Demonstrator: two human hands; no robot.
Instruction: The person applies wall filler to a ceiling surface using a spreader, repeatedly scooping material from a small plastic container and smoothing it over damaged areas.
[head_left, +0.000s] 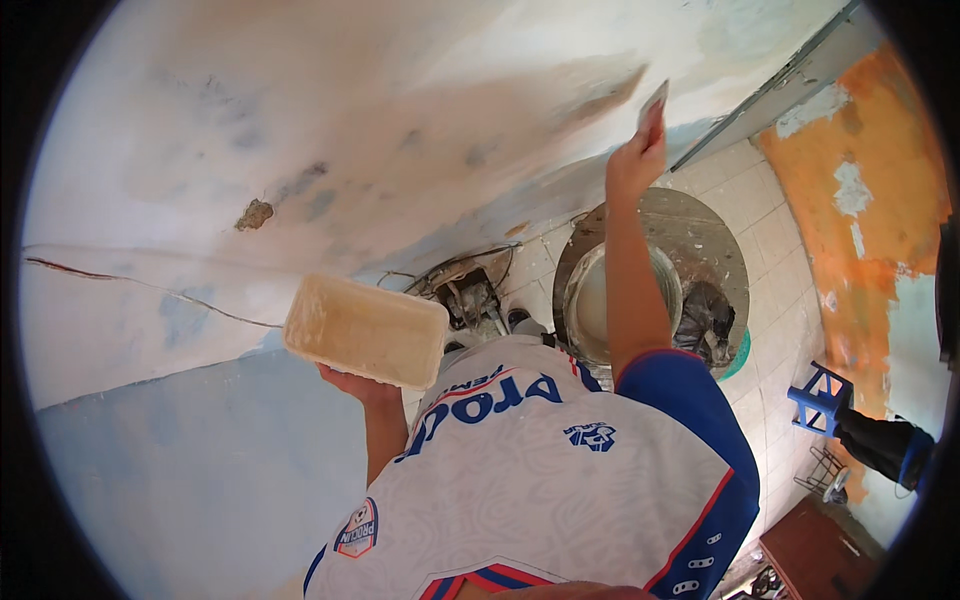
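Your left hand [362,387] supports a pale rectangular tub [366,330] between eight and nine o'clock; your right hand [636,165] grips a flat tool [655,100] toward one, by a patchy wall [390,110] (chipped at ten); an orange-painted wall [885,145] stands near three.

Soft daylight-like brightness fills the wall [400,95], palest near my right hand [637,160], and a blurry-edged brownish shadow [560,95] stretches leftward from there, so the light seems to come from the right. The lower right corner looks dimmer. Around me, the tiled floor [775,300] bends toward the round black rim, where small details turn soft.
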